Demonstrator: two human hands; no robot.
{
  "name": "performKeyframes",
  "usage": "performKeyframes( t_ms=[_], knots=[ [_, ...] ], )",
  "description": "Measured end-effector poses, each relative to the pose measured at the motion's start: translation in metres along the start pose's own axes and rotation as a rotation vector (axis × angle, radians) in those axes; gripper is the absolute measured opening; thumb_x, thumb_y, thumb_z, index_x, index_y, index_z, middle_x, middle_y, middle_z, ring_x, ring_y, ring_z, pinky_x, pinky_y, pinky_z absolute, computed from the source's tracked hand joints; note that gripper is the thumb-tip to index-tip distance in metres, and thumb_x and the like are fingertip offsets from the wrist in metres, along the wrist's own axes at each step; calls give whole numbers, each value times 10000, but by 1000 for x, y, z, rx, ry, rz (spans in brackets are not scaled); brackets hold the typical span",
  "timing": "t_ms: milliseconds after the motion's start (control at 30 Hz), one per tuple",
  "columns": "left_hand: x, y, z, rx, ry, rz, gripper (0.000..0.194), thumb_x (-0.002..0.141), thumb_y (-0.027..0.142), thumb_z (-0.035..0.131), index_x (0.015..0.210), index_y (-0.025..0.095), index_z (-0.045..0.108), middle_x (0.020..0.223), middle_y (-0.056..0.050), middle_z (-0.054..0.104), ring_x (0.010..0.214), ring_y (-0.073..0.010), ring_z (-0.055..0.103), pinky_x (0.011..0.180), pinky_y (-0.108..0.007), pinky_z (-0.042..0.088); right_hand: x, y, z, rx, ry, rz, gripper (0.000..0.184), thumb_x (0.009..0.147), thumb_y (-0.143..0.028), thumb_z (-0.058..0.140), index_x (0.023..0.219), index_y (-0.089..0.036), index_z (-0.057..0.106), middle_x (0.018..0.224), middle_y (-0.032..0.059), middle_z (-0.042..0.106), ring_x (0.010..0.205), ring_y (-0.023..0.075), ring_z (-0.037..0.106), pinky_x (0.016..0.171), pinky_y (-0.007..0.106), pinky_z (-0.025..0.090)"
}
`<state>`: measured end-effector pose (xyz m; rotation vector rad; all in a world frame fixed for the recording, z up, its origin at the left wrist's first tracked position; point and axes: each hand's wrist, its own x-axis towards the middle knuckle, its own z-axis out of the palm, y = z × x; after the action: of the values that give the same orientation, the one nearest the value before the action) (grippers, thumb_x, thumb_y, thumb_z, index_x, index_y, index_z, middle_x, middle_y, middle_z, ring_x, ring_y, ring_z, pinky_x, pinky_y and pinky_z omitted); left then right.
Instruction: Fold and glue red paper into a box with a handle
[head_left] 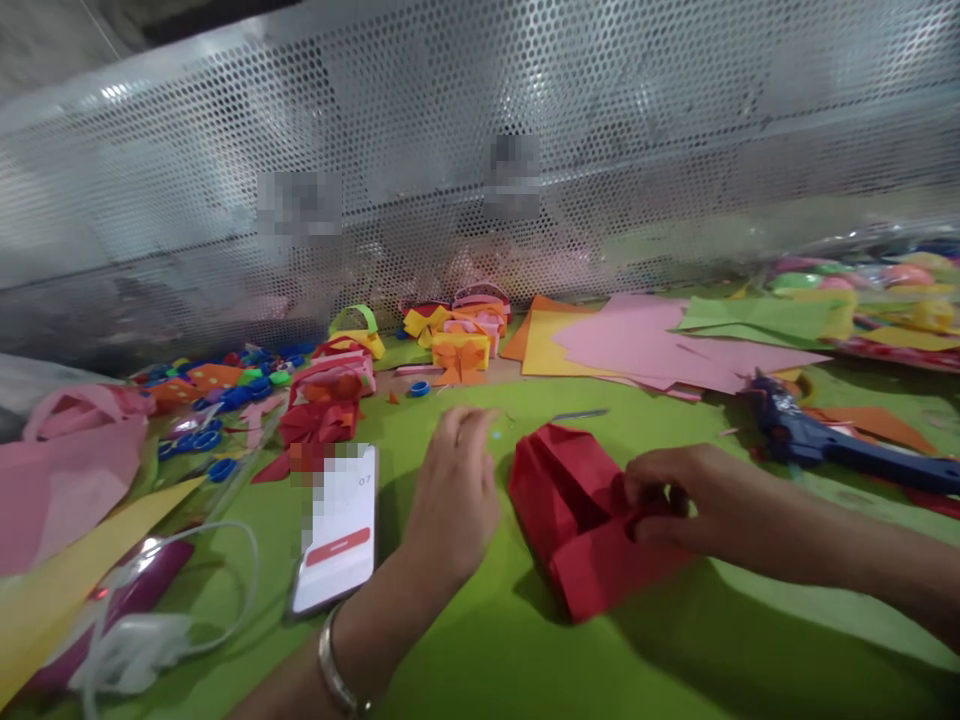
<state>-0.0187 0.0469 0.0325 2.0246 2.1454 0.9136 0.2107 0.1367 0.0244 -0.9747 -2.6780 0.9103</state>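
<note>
In the head view, a red folded paper piece (592, 565), shaped like a small open box or bag, sits at the middle right of the green table. My right hand (694, 495) has its thumb and fingers closed on the right side of it. To the left of the red paper, my left hand (457, 490) is over the table with fingers extended forward and holding nothing that I can see. A thin dark tool or stick (580, 414) lies just beyond the red paper. Left of my left wrist lies a lit phone (349, 530).
A blue glue gun (810, 435) lies at right. Pink paper sheets (645, 335) are stacked behind. Small decorated paper bags (461, 350) stand at the back before a perforated metal panel (420, 130). Blue-handled scissors (199, 440), a white cable (255, 555) and pink paper (82, 480) occupy the left.
</note>
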Motion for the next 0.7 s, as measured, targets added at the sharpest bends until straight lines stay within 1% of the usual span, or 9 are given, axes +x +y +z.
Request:
performKeyframes(
  t_ms=[33,100,167,233,300,433,567,633,700],
  knots=[
    [0,-1,3,-78,-17,-104,373,909,175,416,1275,165,485,1282,-166,521,1133,-258,560,912,-465,480,0,-1,5,24,26,9,95,741,-147,604,691,-228,602,633,-36,645,555,143,570,491,233,387],
    [-2,-1,7,-242,-114,-265,497,931,405,440,1345,137,382,1245,-199,545,1025,-255,627,848,-437,519,-1,-5,16,49,97,26,93,768,-181,607,687,-223,586,621,-33,630,553,144,552,494,237,379],
    [-3,4,9,-329,-203,-339,707,857,546,531,1377,118,316,1235,-222,557,1042,-290,622,879,-475,503,-3,-10,28,55,197,-17,120,790,-208,607,681,-217,558,633,-24,622,570,148,548,516,247,390],
    [-4,9,8,-323,-219,-376,907,728,503,704,1406,103,256,1288,-242,522,1161,-342,546,976,-537,428,-5,-16,38,50,302,-133,149,821,-209,582,682,-214,528,662,-13,609,592,147,548,538,254,403],
    [-3,14,6,-356,-206,-431,968,657,362,784,1411,94,239,1321,-241,496,1206,-340,511,1021,-528,395,-7,-19,47,36,375,-258,162,862,-190,527,703,-216,513,697,-3,593,613,143,549,552,255,411],
    [0,13,4,-625,-183,-569,748,708,198,733,1338,123,336,1239,-178,569,1079,-249,607,912,-392,508,-8,-17,54,3,393,-350,174,891,-178,494,724,-226,492,720,6,576,616,146,552,536,254,418],
    [-1,9,6,-747,-74,-626,497,763,19,499,1232,161,421,1083,-112,654,872,-193,677,715,-324,559,-9,-12,50,8,307,-364,156,885,-211,533,735,-246,508,731,20,601,623,164,571,532,269,439],
    [-2,10,7,-759,-33,-640,479,757,-2,417,1205,167,431,1005,-97,674,759,-176,683,619,-297,549,-10,-12,43,1,239,-332,141,886,-272,568,746,-251,556,711,17,624,606,169,576,532,277,443],
    [-4,12,8,-765,40,-632,375,784,43,424,1134,168,478,992,-96,672,793,-178,676,644,-287,538,-11,-16,32,-16,257,-268,229,912,-365,547,729,-240,602,655,9,628,558,159,569,506,273,432]
  ],
)
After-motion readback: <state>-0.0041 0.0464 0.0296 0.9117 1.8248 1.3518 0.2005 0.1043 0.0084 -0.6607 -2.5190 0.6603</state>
